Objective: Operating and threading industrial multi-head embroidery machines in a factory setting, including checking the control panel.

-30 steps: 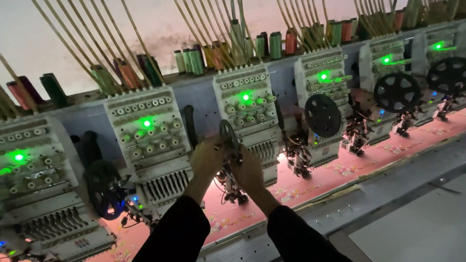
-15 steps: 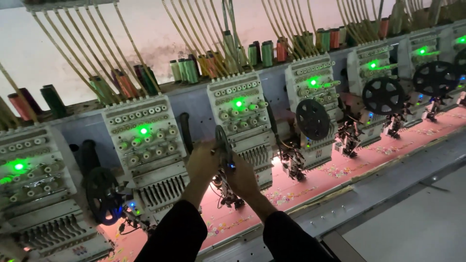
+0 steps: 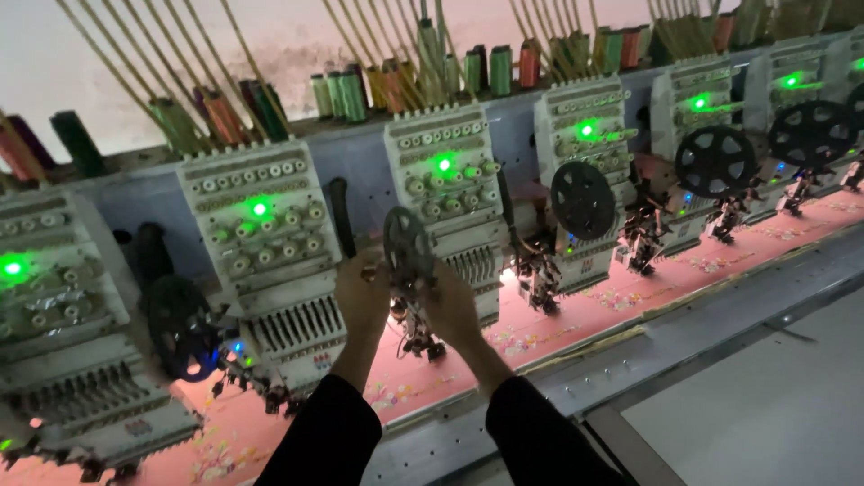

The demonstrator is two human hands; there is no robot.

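Observation:
A row of white embroidery machine heads runs left to right, each with a green light. Between two heads hangs a black spoked reel (image 3: 407, 243) on a small black device (image 3: 416, 319) above pink fabric (image 3: 576, 315). My left hand (image 3: 362, 301) is cupped on the left side of that device, just below the reel. My right hand (image 3: 453, 309) holds its right side. Both fingers are closed around the device's parts; what exactly they pinch is hidden. Dark sleeves cover both forearms.
Similar black reels (image 3: 583, 200) (image 3: 715, 160) (image 3: 183, 324) hang by the neighbouring heads. Thread cones (image 3: 500, 70) and slanting rods stand along the top shelf. A grey metal rail (image 3: 648, 360) and flat grey table (image 3: 774, 405) lie in front, at the right.
The view has shifted a little, so the heads sit further left in frame. My hands stay on the same reel device, with only slight finger movement.

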